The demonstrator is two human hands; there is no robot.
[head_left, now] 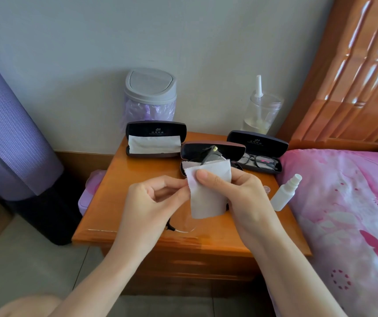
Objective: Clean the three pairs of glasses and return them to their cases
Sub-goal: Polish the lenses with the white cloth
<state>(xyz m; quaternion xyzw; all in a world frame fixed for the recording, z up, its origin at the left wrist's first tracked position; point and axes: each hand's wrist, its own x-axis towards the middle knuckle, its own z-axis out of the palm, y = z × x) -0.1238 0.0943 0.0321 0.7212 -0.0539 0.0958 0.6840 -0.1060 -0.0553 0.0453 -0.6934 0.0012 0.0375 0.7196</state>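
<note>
Above the wooden nightstand (119, 202) my right hand (236, 193) grips a white cleaning cloth (206, 197) wrapped over a pair of glasses. My left hand (153, 197) pinches the cloth's left edge. A clear lens (184, 223) and a dark temple tip show below the cloth; another dark temple (210, 153) sticks up behind it. Three open black cases stand at the back: the left case (156, 138) holds a white cloth, the middle case (213, 149) is partly hidden, the right case (258, 152) holds black-framed glasses (260, 161).
A small white spray bottle (285, 193) lies at the nightstand's right edge beside a pink bedspread (348, 213). A grey lidded bin (150, 97) and a clear cup with a straw (261, 113) stand at the back. A purple rolled mat (7, 138) leans at the left.
</note>
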